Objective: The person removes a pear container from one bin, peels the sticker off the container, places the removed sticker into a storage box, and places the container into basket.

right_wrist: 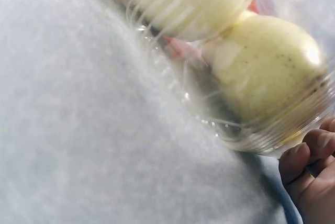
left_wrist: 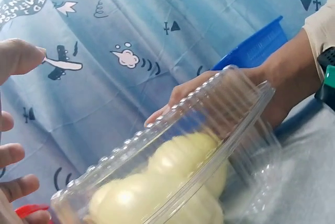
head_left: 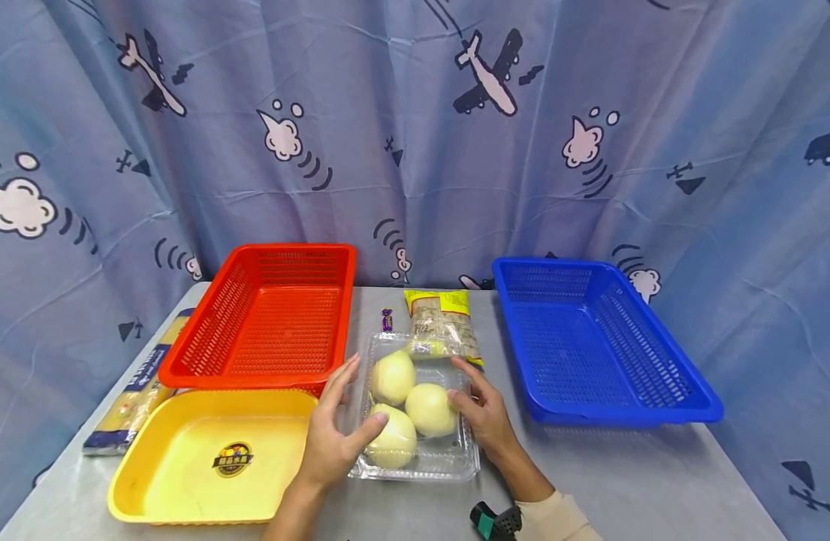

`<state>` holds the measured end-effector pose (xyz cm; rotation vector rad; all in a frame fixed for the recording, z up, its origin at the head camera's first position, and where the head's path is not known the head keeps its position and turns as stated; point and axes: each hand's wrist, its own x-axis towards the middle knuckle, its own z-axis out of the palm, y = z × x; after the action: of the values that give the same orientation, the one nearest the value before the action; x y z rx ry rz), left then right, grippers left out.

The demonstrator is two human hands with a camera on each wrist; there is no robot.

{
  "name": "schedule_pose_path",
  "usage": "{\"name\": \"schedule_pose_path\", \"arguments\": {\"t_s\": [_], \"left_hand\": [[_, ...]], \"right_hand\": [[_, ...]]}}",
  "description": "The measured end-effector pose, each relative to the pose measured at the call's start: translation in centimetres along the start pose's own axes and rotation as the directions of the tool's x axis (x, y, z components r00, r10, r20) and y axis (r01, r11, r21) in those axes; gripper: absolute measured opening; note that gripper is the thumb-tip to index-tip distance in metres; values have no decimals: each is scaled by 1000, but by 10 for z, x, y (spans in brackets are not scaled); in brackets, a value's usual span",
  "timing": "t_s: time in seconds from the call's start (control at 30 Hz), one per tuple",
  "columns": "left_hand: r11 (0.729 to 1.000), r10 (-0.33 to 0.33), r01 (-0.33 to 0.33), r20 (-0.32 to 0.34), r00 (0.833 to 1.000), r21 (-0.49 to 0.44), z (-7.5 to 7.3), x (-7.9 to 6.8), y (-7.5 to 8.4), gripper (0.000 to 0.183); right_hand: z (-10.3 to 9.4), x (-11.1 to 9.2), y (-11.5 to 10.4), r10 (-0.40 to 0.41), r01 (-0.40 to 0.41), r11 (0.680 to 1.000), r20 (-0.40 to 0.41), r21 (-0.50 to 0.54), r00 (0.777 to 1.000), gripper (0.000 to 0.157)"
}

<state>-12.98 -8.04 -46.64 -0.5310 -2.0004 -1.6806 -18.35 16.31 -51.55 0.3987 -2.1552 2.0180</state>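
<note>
A clear plastic clamshell box with three pale yellow pears inside sits on the table in front of me. My left hand is at the box's left side, its fingers spread and its thumb over the lid's edge. In the left wrist view those fingers stand apart from the box wall. At the opposite side is my right hand, fingertips right at the box's right edge and thumb overlapping the lid. The right wrist view shows its fingers bent close to a lower corner of the box.
Behind the box lie a yellow-topped snack bag and a small purple candy. To the left are a red basket, a yellow tray and a long packet. A blue basket stands right. A curtain hangs behind.
</note>
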Motion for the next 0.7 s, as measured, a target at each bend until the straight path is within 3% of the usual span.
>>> {"name": "schedule_pose_path", "arguments": {"t_s": [0.23, 0.7], "left_hand": [[995, -93, 93, -3, 996, 22, 10, -1, -2, 70], [976, -194, 195, -21, 981, 98, 18, 1, -10, 65]], "right_hand": [[1, 0, -1, 4, -4, 1000, 0, -2, 1000, 52], [0, 0, -1, 20, -20, 1000, 3, 1, 1000, 54]]}}
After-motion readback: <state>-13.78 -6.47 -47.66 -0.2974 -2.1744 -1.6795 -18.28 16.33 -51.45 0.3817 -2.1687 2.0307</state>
